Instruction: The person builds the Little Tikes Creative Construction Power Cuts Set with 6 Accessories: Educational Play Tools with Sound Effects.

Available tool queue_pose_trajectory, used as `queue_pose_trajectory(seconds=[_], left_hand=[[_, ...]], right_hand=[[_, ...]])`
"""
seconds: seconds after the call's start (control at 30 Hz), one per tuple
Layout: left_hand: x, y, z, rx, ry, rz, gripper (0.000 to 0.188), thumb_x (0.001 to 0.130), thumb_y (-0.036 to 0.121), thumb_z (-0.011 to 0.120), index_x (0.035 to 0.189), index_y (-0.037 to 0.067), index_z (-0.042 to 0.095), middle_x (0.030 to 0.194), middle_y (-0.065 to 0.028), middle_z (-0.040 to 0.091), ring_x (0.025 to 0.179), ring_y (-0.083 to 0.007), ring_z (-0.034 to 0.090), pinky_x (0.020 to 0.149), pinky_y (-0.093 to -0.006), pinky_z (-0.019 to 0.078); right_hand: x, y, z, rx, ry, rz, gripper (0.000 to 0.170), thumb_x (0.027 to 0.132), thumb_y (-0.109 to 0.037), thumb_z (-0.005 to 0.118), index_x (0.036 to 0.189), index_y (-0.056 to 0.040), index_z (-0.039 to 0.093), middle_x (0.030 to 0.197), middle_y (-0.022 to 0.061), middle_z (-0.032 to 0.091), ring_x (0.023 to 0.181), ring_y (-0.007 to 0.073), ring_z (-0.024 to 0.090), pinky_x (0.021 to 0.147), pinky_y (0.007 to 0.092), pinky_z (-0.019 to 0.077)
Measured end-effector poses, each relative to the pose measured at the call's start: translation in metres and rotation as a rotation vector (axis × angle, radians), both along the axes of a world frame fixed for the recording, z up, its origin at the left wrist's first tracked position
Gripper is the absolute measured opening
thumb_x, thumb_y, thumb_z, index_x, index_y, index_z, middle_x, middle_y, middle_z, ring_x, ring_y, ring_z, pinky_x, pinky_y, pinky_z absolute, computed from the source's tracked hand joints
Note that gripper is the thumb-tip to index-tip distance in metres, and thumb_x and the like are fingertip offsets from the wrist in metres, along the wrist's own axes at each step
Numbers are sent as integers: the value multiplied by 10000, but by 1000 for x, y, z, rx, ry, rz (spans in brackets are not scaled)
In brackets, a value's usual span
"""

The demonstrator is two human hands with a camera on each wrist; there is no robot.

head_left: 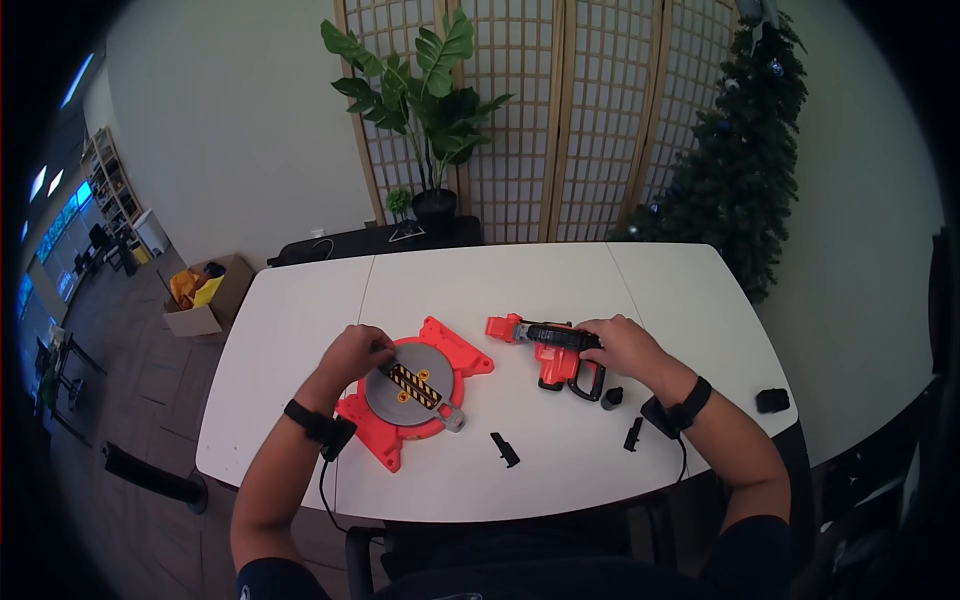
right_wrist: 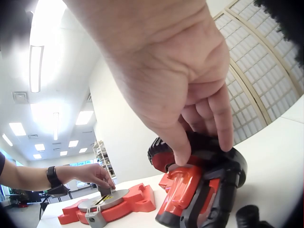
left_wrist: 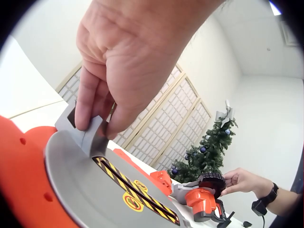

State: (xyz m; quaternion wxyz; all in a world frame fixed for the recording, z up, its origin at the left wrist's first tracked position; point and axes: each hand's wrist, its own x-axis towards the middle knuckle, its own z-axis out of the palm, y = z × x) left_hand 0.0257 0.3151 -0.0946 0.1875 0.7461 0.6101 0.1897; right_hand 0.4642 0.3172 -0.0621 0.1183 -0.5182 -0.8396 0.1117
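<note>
The left hand [head_left: 352,354] had its fingers [left_wrist: 84,107] and thumb pinching one wall of a grey bracket [left_wrist: 97,140], which stood up at the rim of a round grey plate [head_left: 428,360]. The plate lay just below and to the right of those fingers, set in an orange-red base [head_left: 378,435] whose two broad feet reached out beyond it, one to the far right and one toward the person. A yellow-and-black striped strip [head_left: 414,385] ran across the plate from the fingers toward a grey arm [head_left: 451,417] at the near right edge.

The right hand [head_left: 625,347] held a toy saw [head_left: 556,367], its thumb on one side of the black blade guard [head_left: 562,338] and its other fingers on the opposite side, pinching it. The saw's orange body sat below and left of those fingers, its black handle [head_left: 592,385] just nearer the person.

On the white desk [head_left: 545,285], a black knob-like piece [head_left: 612,399] stood near the right fingers, on the person's side. One small black part [head_left: 633,435] lay farther toward the person; another black part [head_left: 505,450] lay between the two hands, nearer the person than either set of fingers. A black block [head_left: 772,400] lay well to the right of the right fingers.
</note>
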Motion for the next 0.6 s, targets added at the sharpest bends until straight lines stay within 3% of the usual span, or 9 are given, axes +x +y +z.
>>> queue_pose_trajectory(seconds=[0.3,0.37,0.5,0.57,0.6], left_hand=[[-30,-29,-1,-7,-14,68,149,851,109,720,944,-7,735,824,-126,735,715,-189,708,694,-301,573],[-29,-35,-2,-1,13,104,153,829,136,721,920,17,749,877,-145,739,802,-247,720,764,-340,572],[-25,-42,-6,-16,0,145,158,814,150,728,907,24,753,871,-142,739,803,-249,718,763,-346,572],[-24,-46,-11,-1,0,147,135,856,105,707,932,-5,727,813,-119,731,670,-162,696,630,-285,563],[-23,-50,-14,1,0,146,135,856,105,707,932,-5,727,813,-119,731,670,-162,696,630,-285,563]], right_hand=[[-29,-11,0,9,4,-21,345,803,-144,765,1128,-47,702,946,146,728,870,319,697,815,397,550],[-27,-10,-6,48,14,-26,341,804,-149,763,1125,-50,705,949,147,728,879,318,696,821,401,549],[-23,-11,-9,44,-3,-64,362,797,-177,770,1130,-49,706,968,150,727,896,320,695,834,401,549],[-22,-15,-13,56,16,-80,365,796,-183,773,1128,-48,707,963,151,728,897,322,696,837,399,549],[-21,-19,-17,69,36,-99,367,795,-189,775,1127,-48,708,958,152,729,897,324,697,840,397,549]])
